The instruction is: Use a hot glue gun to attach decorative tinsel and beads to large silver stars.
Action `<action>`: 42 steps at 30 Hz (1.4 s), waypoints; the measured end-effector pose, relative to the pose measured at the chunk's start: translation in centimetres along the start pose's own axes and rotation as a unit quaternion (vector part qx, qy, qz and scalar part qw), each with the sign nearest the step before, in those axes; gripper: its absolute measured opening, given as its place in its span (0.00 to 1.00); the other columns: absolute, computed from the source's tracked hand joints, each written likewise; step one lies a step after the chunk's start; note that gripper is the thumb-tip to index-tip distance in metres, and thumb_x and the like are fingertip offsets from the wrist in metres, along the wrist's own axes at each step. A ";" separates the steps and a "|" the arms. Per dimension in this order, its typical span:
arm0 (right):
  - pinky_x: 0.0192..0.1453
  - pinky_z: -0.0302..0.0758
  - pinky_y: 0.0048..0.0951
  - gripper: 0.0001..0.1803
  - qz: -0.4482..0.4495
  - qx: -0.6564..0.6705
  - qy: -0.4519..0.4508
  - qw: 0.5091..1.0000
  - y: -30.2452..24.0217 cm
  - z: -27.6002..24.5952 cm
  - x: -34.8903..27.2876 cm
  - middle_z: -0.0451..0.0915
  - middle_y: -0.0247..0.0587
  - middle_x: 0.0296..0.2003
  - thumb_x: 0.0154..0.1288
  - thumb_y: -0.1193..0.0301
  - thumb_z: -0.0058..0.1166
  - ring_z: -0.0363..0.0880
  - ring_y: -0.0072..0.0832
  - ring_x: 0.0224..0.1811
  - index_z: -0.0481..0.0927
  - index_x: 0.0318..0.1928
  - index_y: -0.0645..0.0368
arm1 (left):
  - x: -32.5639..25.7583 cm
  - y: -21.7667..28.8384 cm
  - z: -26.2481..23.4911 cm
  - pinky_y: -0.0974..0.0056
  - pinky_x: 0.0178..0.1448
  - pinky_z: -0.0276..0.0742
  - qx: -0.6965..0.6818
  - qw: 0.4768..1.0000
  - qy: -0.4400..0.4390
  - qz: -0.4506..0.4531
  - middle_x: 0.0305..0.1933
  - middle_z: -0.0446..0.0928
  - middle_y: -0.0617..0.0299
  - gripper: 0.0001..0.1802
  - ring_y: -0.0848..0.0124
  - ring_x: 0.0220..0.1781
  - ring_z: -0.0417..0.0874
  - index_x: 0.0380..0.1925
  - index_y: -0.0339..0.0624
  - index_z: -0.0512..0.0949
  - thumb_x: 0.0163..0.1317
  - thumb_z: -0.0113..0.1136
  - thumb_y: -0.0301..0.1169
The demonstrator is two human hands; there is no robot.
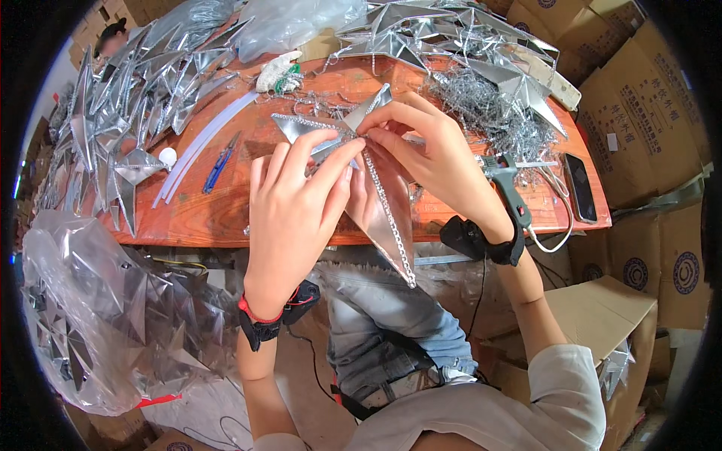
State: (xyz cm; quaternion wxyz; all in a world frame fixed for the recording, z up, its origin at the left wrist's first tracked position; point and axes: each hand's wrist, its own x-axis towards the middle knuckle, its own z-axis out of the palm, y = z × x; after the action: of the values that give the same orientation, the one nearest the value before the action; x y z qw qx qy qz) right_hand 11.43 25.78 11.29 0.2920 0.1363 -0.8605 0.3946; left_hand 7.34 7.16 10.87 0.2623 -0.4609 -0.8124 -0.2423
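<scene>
A shiny silver star (385, 218) is in front of me, its long lower point reaching past the table's near edge. Sparkly silver trim (382, 197) runs down the ridge of that point, and more lines the upper left one. With fingertips near the star's centre, my left hand (295, 188) holds the star, its thumb and index finger close to the trim. My right hand (430, 150) pinches the trim at the same spot from the right. Fingers cover most of the centre.
Silver stars pile up at the left (135, 169) and far right (444, 30). Loose silver trim (481, 101), a glue gun (511, 194) with a white cord and a phone (580, 188) lie right. White glue sticks (201, 146), a blue-handled cutter (219, 165) and a glove (278, 74) lie left.
</scene>
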 end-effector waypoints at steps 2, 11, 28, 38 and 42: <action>0.35 0.74 0.28 0.06 0.001 0.000 -0.002 1.000 0.0 0.0 0.0 0.72 0.42 0.32 0.58 0.74 0.54 0.76 0.34 0.31 0.78 0.37 0.60 | 0.0 0.0 0.0 0.63 0.44 0.62 -0.004 1.000 -0.001 -0.002 0.46 0.72 0.65 0.15 0.69 0.38 0.72 0.45 0.52 0.77 0.57 0.55 0.31; 0.36 0.74 0.28 0.06 0.006 -0.001 -0.002 1.000 -0.3 -0.3 -0.1 0.73 0.43 0.33 0.59 0.74 0.54 0.76 0.34 0.33 0.78 0.37 0.60 | 0.1 0.1 -0.1 0.63 0.45 0.63 -0.003 1.000 -0.003 -0.006 0.46 0.73 0.64 0.15 0.68 0.39 0.72 0.45 0.52 0.77 0.57 0.55 0.30; 0.35 0.71 0.28 0.08 0.022 0.052 0.030 0.998 -2.3 -3.2 -3.8 0.70 0.42 0.30 0.57 0.78 0.55 0.74 0.33 0.32 0.70 0.35 0.63 | -1.2 -0.9 -2.6 0.58 0.50 0.65 -0.030 0.979 0.144 -0.145 0.38 0.68 0.56 0.07 0.60 0.44 0.70 0.31 0.38 0.72 0.56 0.60 0.27; 0.35 0.67 0.28 0.04 0.075 0.153 -0.062 0.983 -0.8 -2.1 -10.6 0.67 0.43 0.27 0.59 0.81 0.45 0.68 0.36 0.27 0.64 0.33 0.63 | -1.8 -1.4 -4.3 0.62 0.52 0.69 -0.145 0.980 -0.014 -0.138 0.42 0.73 0.54 0.23 0.60 0.47 0.75 0.46 0.38 0.70 0.51 0.66 0.30; 0.30 0.70 0.27 0.07 0.066 0.154 -0.007 0.986 0.3 -0.2 -12.0 0.74 0.43 0.26 0.56 0.84 0.49 0.72 0.36 0.24 0.68 0.34 0.63 | -0.9 -1.6 -5.2 0.59 0.57 0.68 -0.130 0.974 -0.147 -0.114 0.53 0.70 0.50 0.43 0.56 0.54 0.73 0.61 0.45 0.57 0.47 0.69 0.34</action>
State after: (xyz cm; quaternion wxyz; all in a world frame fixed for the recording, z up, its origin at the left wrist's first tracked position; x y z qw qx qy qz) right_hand 20.92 26.19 3.94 0.2347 0.1250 -0.7987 0.5398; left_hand 7.38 2.53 13.93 0.0482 -0.4256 -0.8512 -0.3033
